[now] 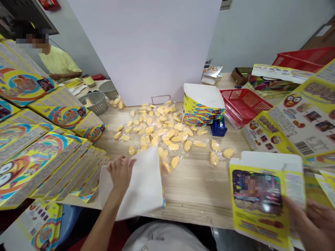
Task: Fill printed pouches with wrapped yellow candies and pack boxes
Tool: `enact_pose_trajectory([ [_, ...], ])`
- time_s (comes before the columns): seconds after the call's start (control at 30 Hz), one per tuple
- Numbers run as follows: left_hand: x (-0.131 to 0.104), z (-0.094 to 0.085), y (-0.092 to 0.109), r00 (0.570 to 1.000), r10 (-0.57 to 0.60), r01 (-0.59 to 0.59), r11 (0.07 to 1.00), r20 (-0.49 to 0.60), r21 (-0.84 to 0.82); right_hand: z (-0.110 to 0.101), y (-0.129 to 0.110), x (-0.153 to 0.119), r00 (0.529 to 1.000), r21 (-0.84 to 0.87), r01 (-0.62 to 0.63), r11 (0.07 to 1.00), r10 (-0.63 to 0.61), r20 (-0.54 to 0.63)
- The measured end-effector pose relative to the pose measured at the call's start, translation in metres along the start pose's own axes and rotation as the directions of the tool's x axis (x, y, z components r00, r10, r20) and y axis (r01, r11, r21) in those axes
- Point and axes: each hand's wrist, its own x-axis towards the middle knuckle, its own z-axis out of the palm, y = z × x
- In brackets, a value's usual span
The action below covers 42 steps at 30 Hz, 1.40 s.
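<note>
**Our hands on printed card, wrapped pieces spread beyond**

A large white panel (pixel 146 48) stands upright at the back of our wood-grain counter (pixel 188 195). To our left rise stacks of printed yellow cartons (pixel 39 153); to our right, flat printed carton sheets (pixel 309 115) lean at a slant. Past the left stacks we see a person in a pale yellow top (pixel 59 62).

In our right hand (pixel 309 219) we have a flat yellow carton (pixel 258 205) clamped by its right side, at the counter's front right; its front shows a dark picture panel, with a white flap above. Our left hand (pixel 121 172) lies on a white-faced card sheet (pixel 145 181) at the front left of the counter, thumb and fingers apart.

A red plastic basket (pixel 252 101) sits at the right, with another red basket (pixel 306 59) farther back. Between the panel and the nearer one stands a fanned stack of carton blanks (pixel 202 104), white side up. Two grey mesh baskets, one nearer us (pixel 95 102) and one behind, sit at the left.

Just in front of the fanned stack is a blue tape dispenser (pixel 219 127). Smallest are the wrapped yellow pieces (pixel 175 146), strewn mid-counter in clear film, some partly beside the sheet's far edge.
</note>
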Motion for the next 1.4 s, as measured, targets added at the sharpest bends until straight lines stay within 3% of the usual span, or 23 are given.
enact_pose_trajectory([
  [0.1,0.03,0.022,-0.001,0.996,-0.091,0.091,0.994,-0.005,-0.067,0.033,-0.032,-0.012,0.979,0.119,-0.2,0.972,0.195,0.051],
  [0.17,0.044,0.022,0.002,0.997,-0.081,0.082,0.991,0.012,-0.11,0.052,-0.047,-0.023,0.965,0.194,-0.245,0.95,0.22,0.142],
  [0.27,0.041,0.002,0.013,0.997,-0.061,0.056,0.993,-0.042,-0.104,0.075,-0.053,-0.041,0.955,0.269,-0.253,0.93,0.194,0.226],
  [0.37,0.015,-0.03,0.036,0.977,0.014,-0.053,0.982,-0.212,-0.18,0.097,-0.049,-0.059,0.948,0.328,-0.222,0.918,0.125,0.292],
  [0.43,-0.004,-0.05,0.059,0.941,0.191,-0.279,0.907,-0.28,-0.317,0.109,-0.047,-0.072,0.951,0.322,-0.119,0.939,0.015,0.308],
  [0.5,-0.016,-0.066,0.086,0.886,0.384,-0.463,0.732,-0.259,-0.499,0.117,-0.048,-0.084,0.942,0.234,0.071,0.97,-0.142,0.305],
  [0.53,-0.017,-0.072,0.1,0.88,0.425,-0.46,0.654,-0.211,-0.601,0.12,-0.051,-0.089,0.924,0.174,0.198,0.965,-0.243,0.295],
  [0.57,-0.015,-0.077,0.113,0.901,0.412,-0.382,0.604,-0.136,-0.699,0.12,-0.053,-0.094,0.89,0.115,0.342,0.933,-0.361,0.279],
  [0.63,-0.007,-0.083,0.134,0.958,0.267,-0.07,0.562,0.1,-0.824,0.118,-0.06,-0.1,0.771,0.02,0.606,0.795,-0.593,0.234],
  [0.7,0.003,-0.087,0.148,0.925,0.2,0.171,0.539,0.322,-0.825,0.114,-0.063,-0.101,0.641,-0.034,0.761,0.648,-0.743,0.195],
  [0.73,0.007,-0.088,0.152,0.895,0.232,0.204,0.544,0.38,-0.814,0.112,-0.064,-0.1,0.598,-0.046,0.798,0.601,-0.779,0.19],
  [0.83,0.012,-0.088,0.158,0.838,0.402,0.089,0.569,0.37,-0.818,0.114,-0.057,-0.098,0.564,-0.053,0.823,0.565,-0.805,0.182],
  [0.9,0.011,-0.086,0.162,0.868,0.413,0.003,0.549,0.275,-0.836,0.122,-0.05,-0.098,0.56,-0.11,0.828,0.55,-0.812,0.165],
  [0.97,0.009,-0.084,0.166,0.924,0.349,-0.059,0.537,0.158,-0.841,0.132,-0.044,-0.101,0.552,-0.183,0.832,0.524,-0.816,0.172],
  [1.07,0.007,-0.083,0.17,0.97,0.242,-0.107,0.547,0.034,-0.831,0.145,-0.045,-0.107,0.578,-0.201,0.815,0.544,-0.789,0.207],
  [1.13,0.008,-0.084,0.169,0.971,0.238,-0.142,0.538,-0.012,-0.831,0.146,-0.053,-0.109,0.608,-0.105,0.791,0.602,-0.758,0.234],
  [1.2,0.01,-0.085,0.167,0.949,0.309,-0.222,0.501,-0.066,-0.837,0.139,-0.069,-0.108,0.657,0.091,0.702,0.706,-0.692,0.3],
  [1.23,0.01,-0.085,0.165,0.936,0.336,-0.271,0.487,-0.109,-0.83,0.134,-0.078,-0.107,0.686,0.207,0.61,0.765,-0.64,0.346],
  [1.3,0.009,-0.084,0.16,0.944,0.274,-0.306,0.511,-0.185,-0.803,0.12,-0.095,-0.105,0.789,0.387,0.303,0.871,-0.457,0.41],
  [1.37,0.006,-0.082,0.156,0.971,0.133,-0.239,0.548,-0.199,-0.802,0.108,-0.105,-0.104,0.863,0.486,-0.036,0.873,-0.218,0.456],
  [1.4,0.004,-0.08,0.153,0.985,0.093,-0.174,0.534,-0.147,-0.828,0.104,-0.107,-0.103,0.869,0.509,-0.172,0.843,-0.114,0.482],
])
